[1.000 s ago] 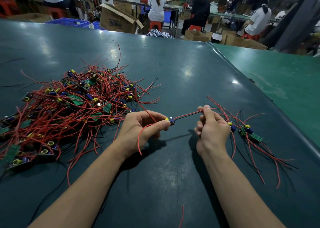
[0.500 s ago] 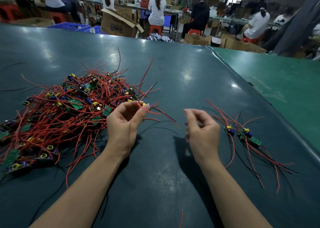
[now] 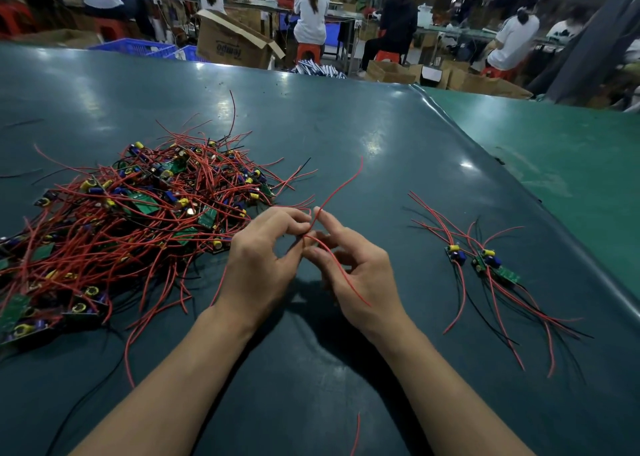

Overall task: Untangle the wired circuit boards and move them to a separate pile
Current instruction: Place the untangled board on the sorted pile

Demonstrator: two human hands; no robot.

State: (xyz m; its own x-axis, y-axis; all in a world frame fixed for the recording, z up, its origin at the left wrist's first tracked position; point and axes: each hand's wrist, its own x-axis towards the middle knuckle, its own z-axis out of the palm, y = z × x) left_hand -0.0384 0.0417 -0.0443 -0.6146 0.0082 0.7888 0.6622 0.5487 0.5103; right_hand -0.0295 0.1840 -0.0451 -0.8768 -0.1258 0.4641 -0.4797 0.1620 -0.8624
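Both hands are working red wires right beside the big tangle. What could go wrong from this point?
1. The left hand and right hand pinch red wires next to the tangled pile; if those still loop into it, pulling may drag neighbouring boards along.
2. A hard tug could strain a wire where it joins its board.
3. Loose leads of the sorted pile sprawl toward the hands, so a newly placed board might re-tangle there.

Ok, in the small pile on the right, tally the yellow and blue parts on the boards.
Yellow parts: 2
Blue parts: 2
Total: 4
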